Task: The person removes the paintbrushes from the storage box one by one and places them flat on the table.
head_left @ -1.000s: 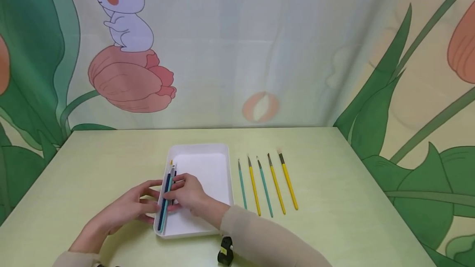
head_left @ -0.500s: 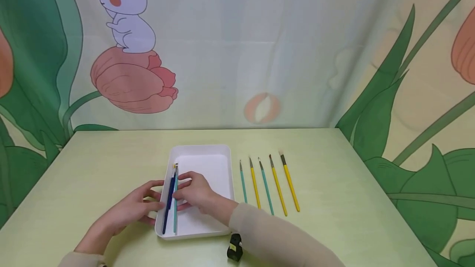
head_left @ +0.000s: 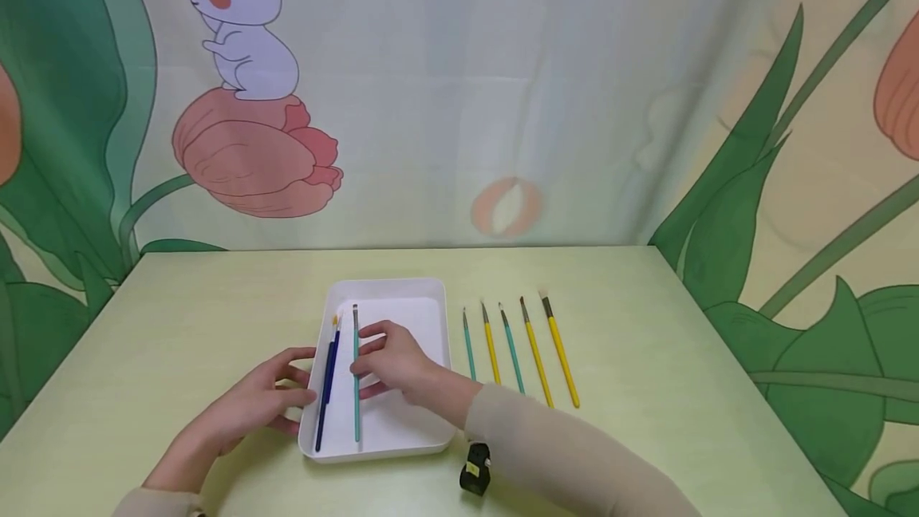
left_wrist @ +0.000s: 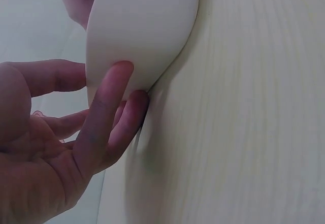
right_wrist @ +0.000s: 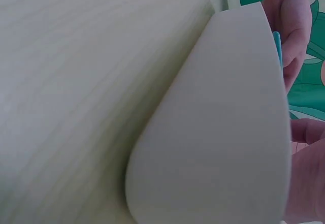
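A white tray (head_left: 412, 305) lies on the table, and the fingertips of my left hand (head_left: 251, 397) rest against its left outer wall. The left wrist view shows those fingers fairly straight along the tray wall (left_wrist: 142, 26). Over the tray, my right hand (head_left: 398, 361) pinches a teal paintbrush (head_left: 356, 413), bristles pointing away from me. Two dark blue paintbrushes (head_left: 321, 409) lie side by side along the tray's left inside wall. In the right wrist view the tray wall hides most of the brush and part of the right hand (right_wrist: 307, 183).
Right of the tray, several yellow and teal paintbrushes (head_left: 560, 349) lie in a row on the pale table (head_left: 668, 389), bristles away from me; my right sleeve (head_left: 560, 437) covers some lower ends. A printed curtain (head_left: 459, 102) hangs behind the table.
My right hand has moved the teal paintbrush rightward, away from the dark blue ones and toward the tray's middle. The left hand keeps its place at the tray wall.
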Motion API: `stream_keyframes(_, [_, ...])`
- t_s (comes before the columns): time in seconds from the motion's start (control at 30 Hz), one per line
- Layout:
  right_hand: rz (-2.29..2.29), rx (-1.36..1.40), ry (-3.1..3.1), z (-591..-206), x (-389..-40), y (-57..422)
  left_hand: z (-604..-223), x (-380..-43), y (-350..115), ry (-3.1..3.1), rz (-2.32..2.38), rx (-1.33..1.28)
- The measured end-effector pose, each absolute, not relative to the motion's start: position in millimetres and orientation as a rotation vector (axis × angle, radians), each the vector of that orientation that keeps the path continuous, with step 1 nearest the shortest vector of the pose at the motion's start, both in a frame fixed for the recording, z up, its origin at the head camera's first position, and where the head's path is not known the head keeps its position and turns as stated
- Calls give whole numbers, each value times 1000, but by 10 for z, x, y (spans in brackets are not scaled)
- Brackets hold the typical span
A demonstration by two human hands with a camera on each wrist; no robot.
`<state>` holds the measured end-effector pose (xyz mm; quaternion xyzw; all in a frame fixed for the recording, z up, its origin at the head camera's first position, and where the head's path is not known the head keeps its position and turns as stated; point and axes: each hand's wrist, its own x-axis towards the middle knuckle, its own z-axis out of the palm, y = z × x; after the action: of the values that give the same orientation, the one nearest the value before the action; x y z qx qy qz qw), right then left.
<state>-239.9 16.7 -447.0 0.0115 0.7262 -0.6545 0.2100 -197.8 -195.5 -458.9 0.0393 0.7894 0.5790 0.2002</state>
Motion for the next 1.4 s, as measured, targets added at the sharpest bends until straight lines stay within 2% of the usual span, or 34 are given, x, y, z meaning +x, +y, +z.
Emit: stream_keyframes(1.4, [-1941, -35, 1860, -4369, -2386, 861, -4536, -1955, -2025, 2240, 1605, 77])
